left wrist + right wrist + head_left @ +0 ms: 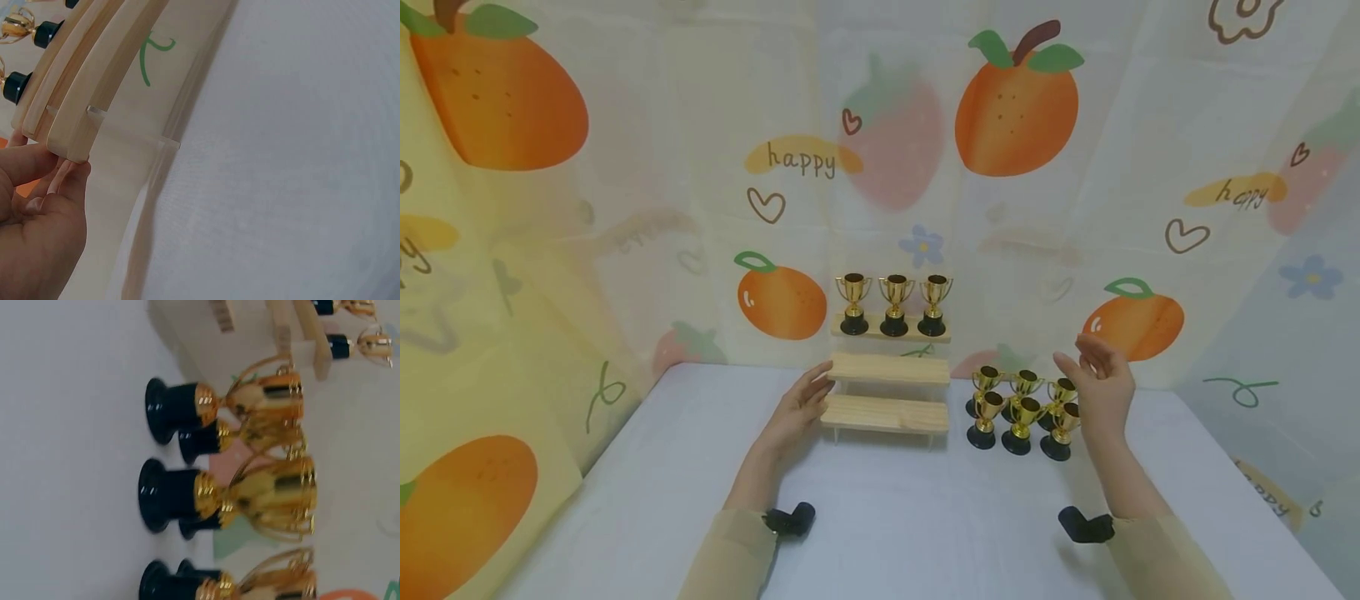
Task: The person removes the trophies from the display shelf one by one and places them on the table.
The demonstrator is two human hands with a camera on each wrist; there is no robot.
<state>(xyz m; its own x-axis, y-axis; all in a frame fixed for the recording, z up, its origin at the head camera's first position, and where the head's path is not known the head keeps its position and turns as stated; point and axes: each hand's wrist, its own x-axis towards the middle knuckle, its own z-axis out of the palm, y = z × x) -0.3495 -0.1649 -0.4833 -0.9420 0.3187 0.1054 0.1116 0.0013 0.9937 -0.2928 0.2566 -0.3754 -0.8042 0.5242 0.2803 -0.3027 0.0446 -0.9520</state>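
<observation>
A wooden tiered stand (pixel 883 414) with clear supports rises at the middle of the table. My left hand (pixel 796 410) is at its left side; in the left wrist view, thumb and fingertips grip the end of the lower board (pixel 94 81). Three gold trophy cups (pixel 895 304) with black bases stand in a row on the top board. Several matching trophies (pixel 1022 425) are upright on the table right of the stand, in two rows. My right hand (pixel 1105 396) is raised beside their right end, fingers loosely bent and holding nothing. The right wrist view shows trophies (pixel 262 487) but not the hand.
A white cloth covers the table (pixel 880 517). Behind it hangs a fruit-print curtain (pixel 700 167), close to the back of the stand. The middle board (pixel 891 368) of the stand is bare. Each wrist wears a black camera mount (pixel 792 518).
</observation>
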